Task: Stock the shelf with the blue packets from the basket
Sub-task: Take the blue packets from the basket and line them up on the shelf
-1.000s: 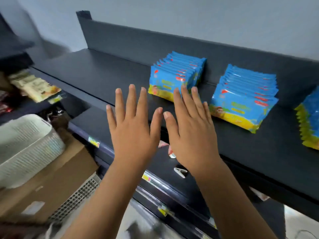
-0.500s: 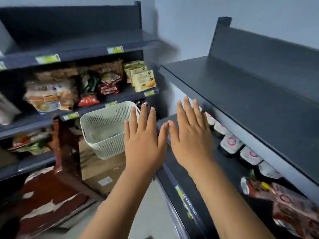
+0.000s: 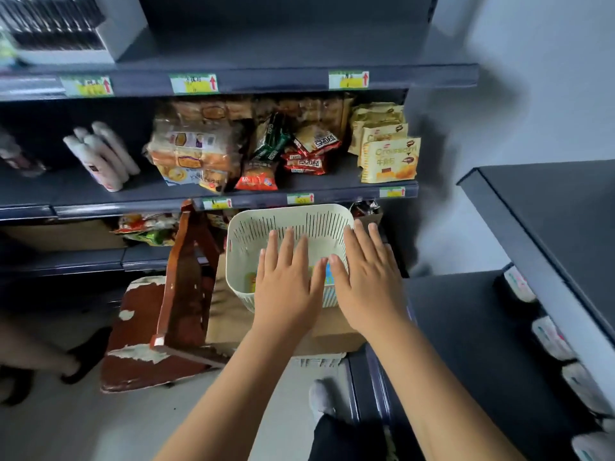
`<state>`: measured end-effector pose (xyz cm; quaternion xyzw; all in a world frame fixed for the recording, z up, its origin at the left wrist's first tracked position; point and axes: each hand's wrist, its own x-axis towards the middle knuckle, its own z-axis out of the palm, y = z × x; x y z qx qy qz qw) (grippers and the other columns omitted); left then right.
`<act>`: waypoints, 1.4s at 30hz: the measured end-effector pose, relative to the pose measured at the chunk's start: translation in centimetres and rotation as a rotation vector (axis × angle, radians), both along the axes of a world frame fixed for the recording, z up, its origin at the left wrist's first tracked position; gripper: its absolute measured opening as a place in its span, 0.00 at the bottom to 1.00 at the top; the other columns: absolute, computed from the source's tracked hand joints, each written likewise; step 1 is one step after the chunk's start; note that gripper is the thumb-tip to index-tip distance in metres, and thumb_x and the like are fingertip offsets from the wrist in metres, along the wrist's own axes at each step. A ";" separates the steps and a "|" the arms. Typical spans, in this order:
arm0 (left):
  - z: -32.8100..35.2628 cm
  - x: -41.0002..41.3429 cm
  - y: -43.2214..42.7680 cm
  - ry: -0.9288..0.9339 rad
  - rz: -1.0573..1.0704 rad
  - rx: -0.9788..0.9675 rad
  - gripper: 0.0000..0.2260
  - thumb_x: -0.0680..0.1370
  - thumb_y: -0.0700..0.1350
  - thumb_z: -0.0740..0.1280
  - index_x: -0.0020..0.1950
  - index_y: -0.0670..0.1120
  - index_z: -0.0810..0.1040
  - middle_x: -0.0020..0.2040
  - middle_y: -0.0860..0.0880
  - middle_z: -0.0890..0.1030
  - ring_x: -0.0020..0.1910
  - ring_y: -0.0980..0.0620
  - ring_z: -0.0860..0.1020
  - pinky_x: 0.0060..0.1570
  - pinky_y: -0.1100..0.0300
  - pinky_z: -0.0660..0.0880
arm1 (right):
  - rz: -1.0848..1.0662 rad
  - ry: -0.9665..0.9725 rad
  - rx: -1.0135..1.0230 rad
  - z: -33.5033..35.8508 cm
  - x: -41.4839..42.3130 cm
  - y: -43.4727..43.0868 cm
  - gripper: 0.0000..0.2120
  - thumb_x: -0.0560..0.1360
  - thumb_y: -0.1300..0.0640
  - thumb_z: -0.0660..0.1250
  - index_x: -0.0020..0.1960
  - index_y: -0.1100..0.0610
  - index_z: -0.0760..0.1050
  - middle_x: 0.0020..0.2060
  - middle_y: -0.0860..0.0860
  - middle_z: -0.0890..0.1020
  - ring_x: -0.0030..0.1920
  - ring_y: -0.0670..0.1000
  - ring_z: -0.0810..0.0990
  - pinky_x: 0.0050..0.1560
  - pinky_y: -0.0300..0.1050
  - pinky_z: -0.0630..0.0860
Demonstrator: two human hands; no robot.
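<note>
Head camera shows me both hands spread flat over the cream slotted plastic basket (image 3: 266, 227). My left hand (image 3: 286, 281) has its fingers straight and slightly apart, palm down above the basket's opening, and it holds nothing. My right hand (image 3: 369, 277) lies the same way, released and empty, with its fingers crossing the basket's right rim; I cannot tell whether they touch the plastic. The two thumbs nearly meet.

Between those thumbs I see a sliver of a blue packet (image 3: 328, 273) lying at the bottom of the basket, and a yellow-and-red patch shows beside my left hand. The hands cover the rest, so I cannot count the packets.

There is one basket, and it sits on one brown cardboard box (image 3: 332, 331). One worn red-brown wooden stool (image 3: 179, 294) lies tipped just left of the box. On the right stands the dark grey metal shelf (image 3: 549, 221), its top board near my right arm. Behind the basket, three green-and-yellow price labels (image 3: 194, 83) line the upper rail.
</note>
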<state>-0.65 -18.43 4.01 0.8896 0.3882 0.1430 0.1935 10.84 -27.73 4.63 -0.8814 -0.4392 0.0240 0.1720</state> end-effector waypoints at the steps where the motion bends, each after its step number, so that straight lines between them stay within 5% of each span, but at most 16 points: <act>1: -0.8 1.0 1.2 0.018 0.028 -0.048 0.33 0.82 0.64 0.46 0.82 0.49 0.60 0.84 0.48 0.54 0.84 0.47 0.43 0.81 0.49 0.44 | 0.019 0.038 -0.023 -0.8 1.4 1.0 0.39 0.79 0.34 0.33 0.84 0.52 0.48 0.84 0.47 0.47 0.83 0.48 0.39 0.83 0.53 0.43; 11: -8.8 6.4 11.9 0.195 0.236 -0.358 0.27 0.85 0.59 0.54 0.79 0.44 0.65 0.83 0.43 0.59 0.83 0.41 0.48 0.80 0.49 0.46 | 0.024 0.389 -0.199 -8.1 9.3 9.7 0.30 0.85 0.43 0.50 0.82 0.57 0.57 0.83 0.51 0.58 0.83 0.51 0.49 0.82 0.52 0.51; 15: -12.7 7.8 14.7 0.324 0.200 -0.397 0.25 0.85 0.57 0.55 0.77 0.43 0.68 0.79 0.43 0.66 0.81 0.40 0.55 0.80 0.49 0.49 | 0.047 0.350 -0.285 -10.6 9.6 12.5 0.27 0.85 0.47 0.55 0.81 0.57 0.59 0.82 0.51 0.58 0.83 0.51 0.48 0.80 0.50 0.55; 20: -18.0 8.5 17.3 0.533 0.094 -0.512 0.22 0.84 0.55 0.57 0.72 0.44 0.72 0.75 0.45 0.71 0.77 0.40 0.61 0.75 0.46 0.62 | -0.122 0.384 -0.386 -15.3 10.1 15.2 0.20 0.83 0.50 0.60 0.70 0.60 0.69 0.72 0.56 0.70 0.72 0.58 0.68 0.64 0.55 0.73; 24: -21.6 9.4 19.4 0.596 0.019 -0.550 0.22 0.83 0.48 0.61 0.76 0.43 0.66 0.78 0.46 0.65 0.81 0.41 0.53 0.76 0.42 0.62 | -0.330 0.521 -0.519 -21.2 11.4 17.6 0.20 0.78 0.53 0.65 0.66 0.62 0.73 0.63 0.59 0.76 0.60 0.61 0.79 0.48 0.50 0.75; 26: -23.7 10.1 20.2 0.617 -0.021 -0.543 0.24 0.82 0.44 0.62 0.77 0.43 0.64 0.79 0.46 0.63 0.82 0.42 0.51 0.77 0.41 0.61 | -0.308 0.544 -0.716 -24.0 12.0 18.4 0.21 0.76 0.57 0.63 0.67 0.61 0.77 0.63 0.60 0.80 0.59 0.60 0.81 0.48 0.47 0.77; 31: -28.4 11.5 20.5 0.736 -0.110 -0.491 0.30 0.79 0.39 0.62 0.81 0.48 0.58 0.79 0.46 0.62 0.79 0.42 0.56 0.73 0.40 0.66 | -0.244 0.498 -1.061 -30.0 13.1 19.6 0.37 0.75 0.54 0.61 0.83 0.55 0.55 0.77 0.56 0.69 0.69 0.61 0.76 0.60 0.52 0.76; 37: -29.1 12.6 20.8 0.780 -0.053 -0.365 0.19 0.75 0.39 0.69 0.66 0.45 0.71 0.65 0.43 0.73 0.67 0.40 0.67 0.60 0.45 0.70 | -0.295 0.476 -0.939 -32.4 12.9 19.3 0.34 0.68 0.47 0.75 0.71 0.55 0.73 0.63 0.54 0.80 0.61 0.58 0.81 0.49 0.49 0.77; 42: -26.9 11.2 21.9 0.515 0.193 -0.531 0.13 0.76 0.41 0.70 0.60 0.45 0.73 0.54 0.43 0.80 0.56 0.40 0.78 0.49 0.51 0.75 | -0.242 0.556 -0.585 -29.6 12.6 19.5 0.20 0.71 0.56 0.74 0.59 0.58 0.70 0.52 0.57 0.81 0.55 0.62 0.82 0.44 0.48 0.73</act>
